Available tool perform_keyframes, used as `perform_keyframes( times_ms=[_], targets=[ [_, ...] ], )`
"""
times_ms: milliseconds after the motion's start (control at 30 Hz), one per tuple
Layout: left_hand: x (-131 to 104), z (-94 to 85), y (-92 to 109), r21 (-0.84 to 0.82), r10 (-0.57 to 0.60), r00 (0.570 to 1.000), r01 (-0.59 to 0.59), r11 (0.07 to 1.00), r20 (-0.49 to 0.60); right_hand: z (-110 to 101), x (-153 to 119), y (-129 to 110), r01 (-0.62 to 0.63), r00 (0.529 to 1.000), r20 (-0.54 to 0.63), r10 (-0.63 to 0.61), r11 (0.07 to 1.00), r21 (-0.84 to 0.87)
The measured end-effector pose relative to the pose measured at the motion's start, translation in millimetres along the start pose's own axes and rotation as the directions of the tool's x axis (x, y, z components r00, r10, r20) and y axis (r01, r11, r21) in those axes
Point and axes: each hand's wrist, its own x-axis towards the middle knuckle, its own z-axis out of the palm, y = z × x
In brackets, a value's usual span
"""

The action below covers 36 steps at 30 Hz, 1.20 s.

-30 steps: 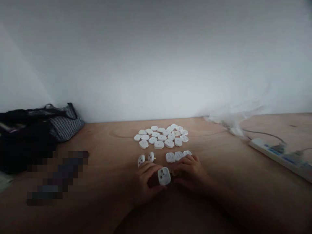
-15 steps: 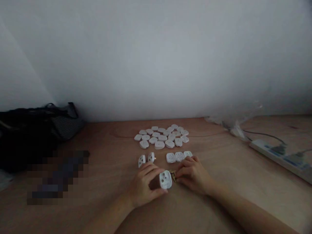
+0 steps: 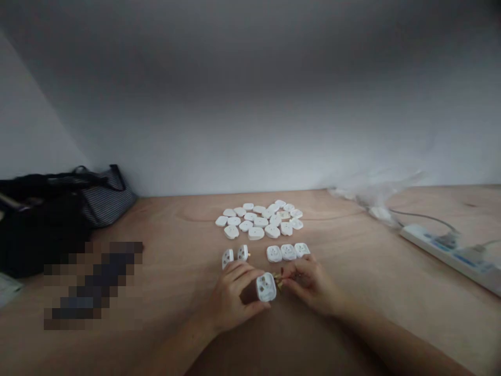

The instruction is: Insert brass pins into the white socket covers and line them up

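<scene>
My left hand [image 3: 237,295] is closed round a white plug housing [image 3: 266,286], its slotted face turned up and to the right. Close against the housing's right side, my right hand [image 3: 307,282] pinches small brass metal pieces [image 3: 278,281]; their exact shape is too blurred to tell. Just beyond my left fingers stand two white plug parts [image 3: 227,258] on edge, one with a brass pin sticking out. Three white plug housings [image 3: 288,252] lie in a row past my right fingertips, open side up.
A cluster of several white plug covers [image 3: 256,233] lies towards the wall. To the right are a power strip [image 3: 446,253] with cords and a clear plastic bag [image 3: 371,198]. A black bag [image 3: 47,224] and a pixelated dark object [image 3: 97,282] are on the left of the wooden table [image 3: 176,292].
My right fingers have shifted slightly on the brass pieces beside the housing. The left hand keeps its hold almost in place. The lighting on the wall and table differs.
</scene>
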Motion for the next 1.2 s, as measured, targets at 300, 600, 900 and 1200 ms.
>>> perform_keyframes(
  times_ms=[300,600,900,1200],
  targets=[
    [0,1.0,-1,-0.004,-0.005,1.0,0.005,1.0,-0.018,6,0,-1,-0.092,0.993,-0.054,0.104,0.978,0.185],
    [1,0.5,2,0.036,-0.013,1.0,0.013,0.999,-0.017,4,1,-7,0.134,0.991,0.007,-0.134,0.99,0.038],
    [3,0.7,5,0.036,-0.013,1.0,0.013,0.999,0.008,6,-2,-7,0.27,0.961,-0.02,-0.275,0.954,-0.13],
    [3,1.8,5,0.046,-0.024,1.0,0.023,0.999,0.02,7,-1,-12,0.244,0.968,-0.011,-0.249,0.957,-0.154]
  ],
)
